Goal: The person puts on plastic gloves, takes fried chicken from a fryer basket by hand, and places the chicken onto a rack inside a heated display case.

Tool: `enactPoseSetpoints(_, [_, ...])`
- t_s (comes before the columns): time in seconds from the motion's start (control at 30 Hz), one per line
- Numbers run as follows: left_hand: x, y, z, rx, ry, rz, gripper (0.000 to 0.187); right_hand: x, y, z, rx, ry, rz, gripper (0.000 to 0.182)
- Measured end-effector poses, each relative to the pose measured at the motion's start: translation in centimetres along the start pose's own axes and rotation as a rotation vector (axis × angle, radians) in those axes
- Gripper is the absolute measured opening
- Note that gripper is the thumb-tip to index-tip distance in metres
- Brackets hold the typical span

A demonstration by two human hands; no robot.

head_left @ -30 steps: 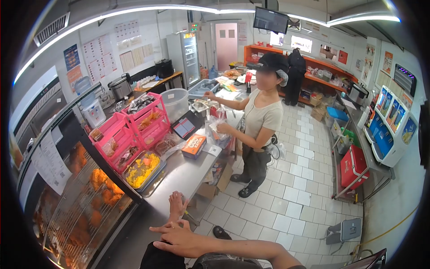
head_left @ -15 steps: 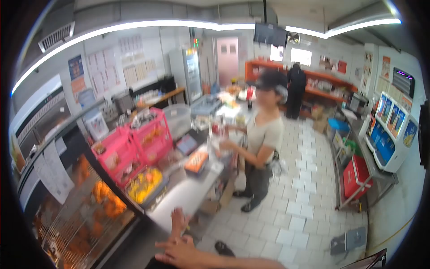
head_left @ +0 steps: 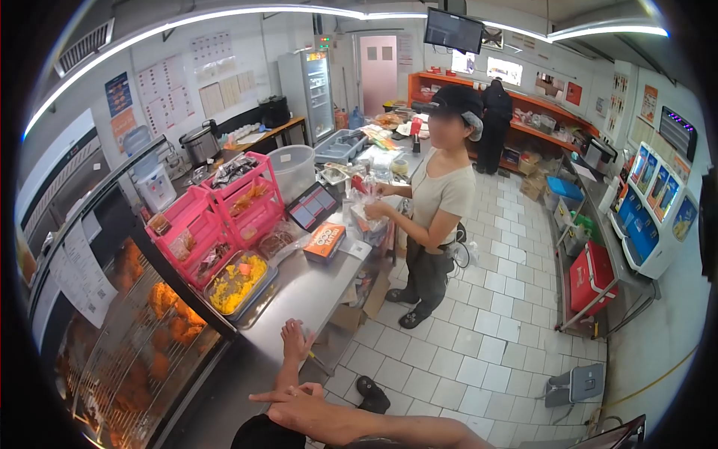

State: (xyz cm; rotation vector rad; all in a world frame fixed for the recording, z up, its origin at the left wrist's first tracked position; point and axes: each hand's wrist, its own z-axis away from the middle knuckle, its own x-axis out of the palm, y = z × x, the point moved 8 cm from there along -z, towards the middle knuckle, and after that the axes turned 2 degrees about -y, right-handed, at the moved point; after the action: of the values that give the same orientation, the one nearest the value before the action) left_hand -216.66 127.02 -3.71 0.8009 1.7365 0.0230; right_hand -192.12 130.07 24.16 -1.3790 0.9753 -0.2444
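Observation:
My left hand (head_left: 298, 339) reaches out over the near end of the steel counter (head_left: 305, 295), fingers spread and holding nothing. Across my left forearm lies my right hand (head_left: 293, 410), its fingers stretched out and partly apart, also without any object. On the counter ahead, a grey tray of yellow food (head_left: 241, 284) sits to the left of my left hand. Farther along are an orange-and-white box (head_left: 324, 241) and a tablet (head_left: 313, 203). Beside the counter stands a person in a cap (head_left: 441, 187), both hands on a clear plastic bag (head_left: 363, 215).
A heated cabinet with fried food (head_left: 149, 352) borders my left. Pink stacked baskets (head_left: 217, 217) stand behind the tray. White floor tiles run along the right, past a red cooler (head_left: 591, 277) on a rack and a grey container (head_left: 576, 385). Another person (head_left: 493, 127) stands at orange shelves.
The view has tilted downward and become sharper. My right hand still rests across my left forearm, its fingers slightly shifted. The person in the cap keeps handling the bag.

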Motion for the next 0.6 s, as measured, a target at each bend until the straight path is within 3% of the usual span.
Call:
enactPoseSetpoints(0.07, [0.0,0.1,-0.2,-0.002,-0.002,-0.003,0.051,-1.7,-2.0,1.5,-0.015,-0.017,-0.231,0.068])
enactPoseSetpoints(0.17, [0.0,0.2,-0.1,0.000,-0.006,-0.002,0.050,-2.3,-1.0,1.7,0.053,-0.148,-0.324,0.073])
enactPoseSetpoints(0.3, [-0.2,0.2,-0.4,-0.018,-0.031,-0.010,0.049,-1.5,2.3,0.5,0.147,-0.062,-0.249,0.076])
enactPoseSetpoints(0.4, [-0.4,0.5,-0.1,-0.020,-0.026,0.005,0.049,-0.3,2.4,0.1,0.029,-0.059,-0.274,0.077])
enactPoseSetpoints(0.5, [-0.3,0.4,-0.3,0.000,-0.011,0.009,0.048,3.5,8.6,-1.0,-0.134,-0.154,-0.492,0.078])
enactPoseSetpoints(0.53, [-0.2,0.4,-0.2,0.009,-0.009,0.007,0.048,5.6,11.9,-3.3,-0.101,-0.186,-0.545,0.077])
enactPoseSetpoints(0.6, [-0.6,0.7,-0.3,0.028,0.014,0.012,0.045,5.4,12.2,-3.9,-0.014,-0.200,-0.598,0.077])
